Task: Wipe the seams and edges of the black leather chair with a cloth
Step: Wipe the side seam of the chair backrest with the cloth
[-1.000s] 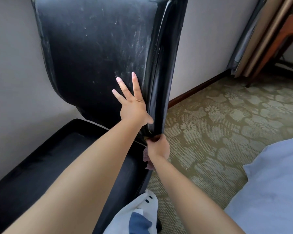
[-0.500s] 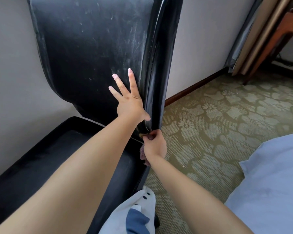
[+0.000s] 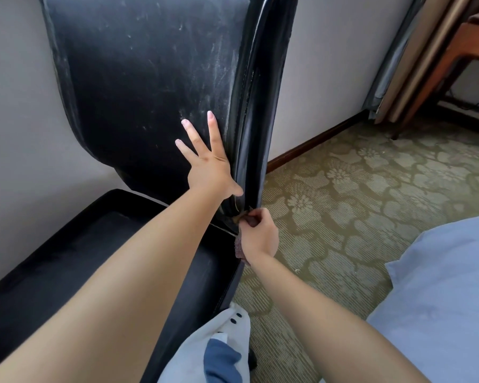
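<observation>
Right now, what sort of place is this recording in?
Probably a hotel room or bedroom: patterned carpet, a bed corner with pale blue bedding, and a wooden desk by the wall, beside the black leather chair being wiped.

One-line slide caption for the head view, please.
Left hand braces the black leather chair; right hand wipes its edge with a cloth.
</observation>
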